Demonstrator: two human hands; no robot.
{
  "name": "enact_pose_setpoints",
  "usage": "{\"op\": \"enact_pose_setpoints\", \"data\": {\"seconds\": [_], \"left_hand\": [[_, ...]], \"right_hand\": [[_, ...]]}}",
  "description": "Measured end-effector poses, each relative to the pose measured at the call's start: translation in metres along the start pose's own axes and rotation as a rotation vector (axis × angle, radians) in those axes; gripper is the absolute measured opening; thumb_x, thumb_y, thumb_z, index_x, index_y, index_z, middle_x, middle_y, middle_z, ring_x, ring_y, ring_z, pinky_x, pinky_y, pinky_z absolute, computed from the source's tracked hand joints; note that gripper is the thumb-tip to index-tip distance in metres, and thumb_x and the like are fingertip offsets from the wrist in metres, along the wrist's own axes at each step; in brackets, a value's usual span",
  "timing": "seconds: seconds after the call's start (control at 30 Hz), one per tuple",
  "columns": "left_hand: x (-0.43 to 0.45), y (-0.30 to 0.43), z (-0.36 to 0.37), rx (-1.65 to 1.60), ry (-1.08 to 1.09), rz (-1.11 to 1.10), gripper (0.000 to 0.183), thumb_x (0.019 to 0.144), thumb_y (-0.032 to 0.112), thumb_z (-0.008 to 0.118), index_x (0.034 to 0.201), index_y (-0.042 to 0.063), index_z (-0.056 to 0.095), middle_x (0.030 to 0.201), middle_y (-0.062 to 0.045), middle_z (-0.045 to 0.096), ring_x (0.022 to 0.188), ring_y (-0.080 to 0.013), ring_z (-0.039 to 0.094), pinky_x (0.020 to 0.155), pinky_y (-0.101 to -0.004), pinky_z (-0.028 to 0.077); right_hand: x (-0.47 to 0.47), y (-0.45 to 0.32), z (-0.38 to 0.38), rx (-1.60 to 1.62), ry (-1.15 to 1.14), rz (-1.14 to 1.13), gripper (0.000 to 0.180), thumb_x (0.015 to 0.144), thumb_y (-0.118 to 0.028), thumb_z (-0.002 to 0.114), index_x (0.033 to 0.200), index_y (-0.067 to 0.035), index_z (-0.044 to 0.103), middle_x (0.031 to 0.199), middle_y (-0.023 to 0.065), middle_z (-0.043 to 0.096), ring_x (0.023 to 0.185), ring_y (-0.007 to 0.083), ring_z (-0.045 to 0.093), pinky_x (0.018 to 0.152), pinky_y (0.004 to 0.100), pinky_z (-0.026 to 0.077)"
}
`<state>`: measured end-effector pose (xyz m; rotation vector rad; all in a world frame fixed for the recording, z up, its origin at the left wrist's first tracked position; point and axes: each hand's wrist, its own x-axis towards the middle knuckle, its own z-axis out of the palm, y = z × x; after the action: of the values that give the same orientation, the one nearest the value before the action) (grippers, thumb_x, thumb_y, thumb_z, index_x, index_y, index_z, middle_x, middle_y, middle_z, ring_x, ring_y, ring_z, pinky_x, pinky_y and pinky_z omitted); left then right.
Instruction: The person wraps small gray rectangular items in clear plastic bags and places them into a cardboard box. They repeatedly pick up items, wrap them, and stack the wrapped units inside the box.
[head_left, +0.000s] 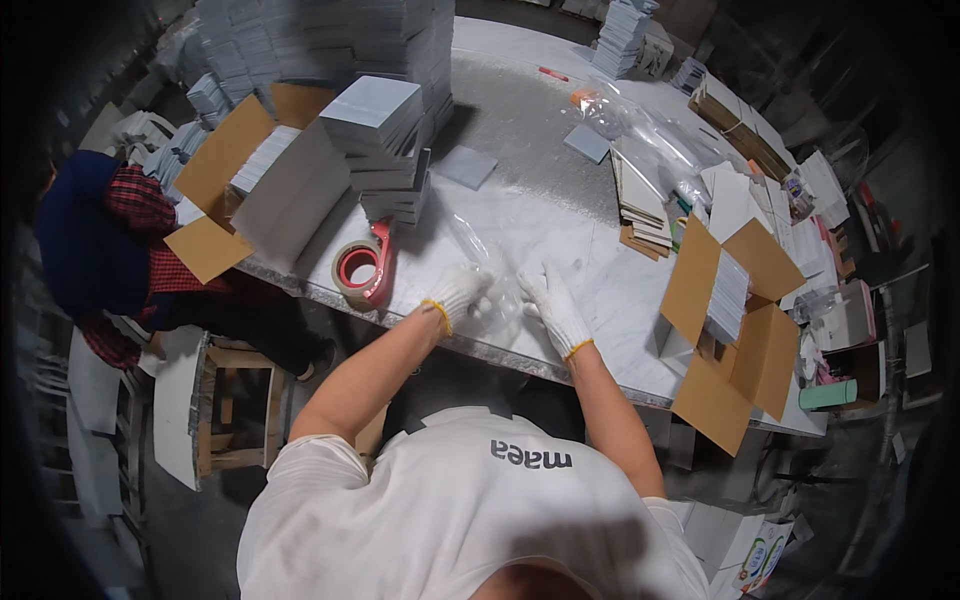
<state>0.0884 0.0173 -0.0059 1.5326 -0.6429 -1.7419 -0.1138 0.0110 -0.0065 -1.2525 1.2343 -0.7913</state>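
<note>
Both my hands wear white knit gloves with yellow cuffs, over the near edge of the white table (600, 300). A clear plastic bag (499, 300) spreads between them. My left hand (465, 292) has its fingers curled on the bag's left side. At its right side is my right hand (555, 304), fingers partly extended; whether they pinch the film is hard to see. Left of my hands lies a red tape dispenser (382, 262) with a roll of brown tape. Behind it rises an uneven stack of grey-white tiles (375, 112). A single tile (466, 166) lies flat beyond the bag.
An open carton (300, 195) of tiles stands at left, beside a person (97, 232) in a dark vest. At right is another open carton (772, 360) holding tiles. Cardboard sheets (641, 199), plastic film (660, 135) and tall tile stacks (300, 45) occupy the far side.
</note>
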Motion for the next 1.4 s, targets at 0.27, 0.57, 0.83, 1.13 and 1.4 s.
{"op": "enact_pose_setpoints", "data": {"seconds": [0.27, 0.57, 0.83, 1.13, 1.4], "left_hand": [[-0.03, -0.027, 0.013, 0.441, 0.173, 0.223, 0.032, 0.089, 0.024, 0.069, 0.104, -0.004, 0.069, 0.077, -0.013, 0.07, 0.066, -0.0214, 0.068, 0.062, -0.0379, 0.055], [-0.055, 0.002, 0.004, 1.117, 0.692, 0.618, 0.023, 0.083, 0.026, 0.07, 0.092, 0.005, 0.068, 0.094, -0.018, 0.068, 0.09, -0.0367, 0.067, 0.076, -0.0489, 0.053], [-0.05, 0.063, 0.006, 1.543, 0.864, 0.883, 0.026, 0.078, 0.028, 0.074, 0.087, 0.005, 0.07, 0.096, -0.013, 0.063, 0.095, -0.0326, 0.059, 0.077, -0.0461, 0.049], [-0.047, 0.077, 0.035, 1.594, 0.611, 0.827, 0.027, 0.087, 0.035, 0.069, 0.086, 0.008, 0.073, 0.092, -0.013, 0.07, 0.095, -0.0326, 0.064, 0.08, -0.0467, 0.051], [0.005, 0.01, -0.004, 1.62, 0.636, 0.82, 0.026, 0.084, 0.028, 0.068, 0.096, 0.005, 0.071, 0.101, -0.015, 0.068, 0.102, -0.0335, 0.062, 0.084, -0.0473, 0.05]], "right_hand": [[-0.017, -0.025, 0.047, -0.016, 0.065, -0.192, 0.067, 0.095, -0.038, 0.071, 0.143, 0.005, 0.051, 0.116, 0.0159, 0.071, 0.107, 0.0215, 0.066, 0.091, 0.0352, 0.053], [-0.023, 0.015, 0.038, -0.046, 0.126, -0.069, 0.04, 0.096, -0.023, 0.07, 0.126, 0.002, 0.065, 0.091, 0.0072, 0.071, 0.076, 0.0107, 0.064, 0.069, 0.0277, 0.052], [-0.053, 0.001, 0.037, -0.093, 0.158, -0.082, 0.046, 0.096, -0.035, 0.066, 0.127, -0.001, 0.066, 0.094, 0.0133, 0.074, 0.084, 0.0219, 0.071, 0.078, 0.0344, 0.053], [-0.064, 0.036, 0.025, -0.14, 0.241, -0.082, 0.043, 0.096, -0.031, 0.066, 0.127, -0.001, 0.067, 0.095, 0.0131, 0.076, 0.081, 0.0194, 0.071, 0.075, 0.0331, 0.054], [-0.092, 0.02, 0.012, -0.135, 0.24, -0.031, 0.03, 0.1, -0.025, 0.062, 0.117, -0.002, 0.07, 0.078, 0.0057, 0.07, 0.063, 0.0102, 0.062, 0.058, 0.0283, 0.049]]}}
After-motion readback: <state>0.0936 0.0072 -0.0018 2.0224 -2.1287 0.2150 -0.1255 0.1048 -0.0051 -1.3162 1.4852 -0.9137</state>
